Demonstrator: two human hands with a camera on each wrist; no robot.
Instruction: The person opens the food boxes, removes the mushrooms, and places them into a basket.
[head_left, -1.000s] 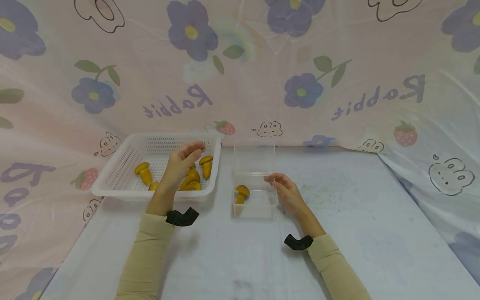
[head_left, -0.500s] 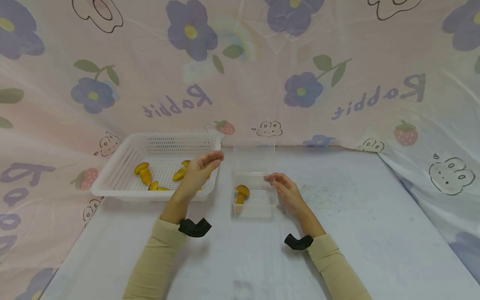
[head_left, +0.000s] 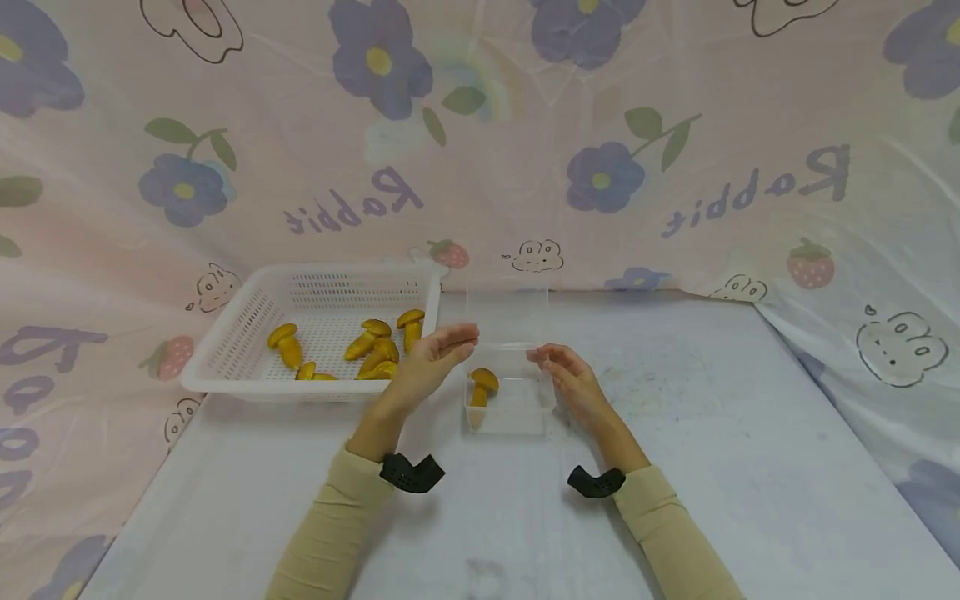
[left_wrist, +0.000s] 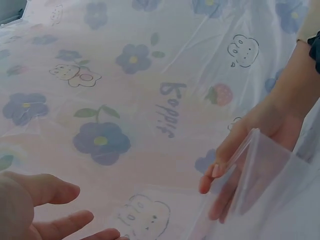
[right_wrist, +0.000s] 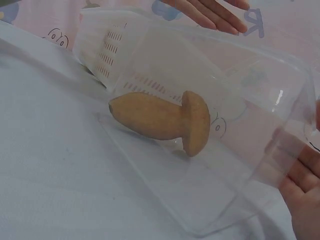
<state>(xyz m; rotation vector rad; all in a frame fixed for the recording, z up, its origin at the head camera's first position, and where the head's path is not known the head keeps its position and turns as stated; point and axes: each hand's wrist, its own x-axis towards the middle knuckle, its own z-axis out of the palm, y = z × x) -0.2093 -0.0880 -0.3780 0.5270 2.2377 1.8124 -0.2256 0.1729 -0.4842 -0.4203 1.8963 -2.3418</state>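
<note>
In the head view a clear plastic box [head_left: 525, 422] with its lid [head_left: 507, 315] raised stands on the white table. One yellow-brown mushroom [head_left: 483, 386] lies inside, stem toward the front; the right wrist view shows this mushroom [right_wrist: 155, 117] large through the clear wall. My left hand [head_left: 427, 371] hovers just left of the box, fingers extended toward its back left corner. Nothing is held between thumb and fingers of the left hand [left_wrist: 55, 210] in the left wrist view. My right hand [head_left: 576, 387] touches the box's right side near the back, fingers mostly straight along the wall.
A white perforated basket [head_left: 217, 382] stands left of the box, behind my left forearm. Several yellow mushrooms lie in it, one mushroom [head_left: 286, 346] apart on the left. A printed cloth [head_left: 487, 167] hangs behind the table.
My left hand has moved right and toward me, from over the basket to beside the box, uncovering mushrooms in the basket. The right hand and the box have stayed put.
</note>
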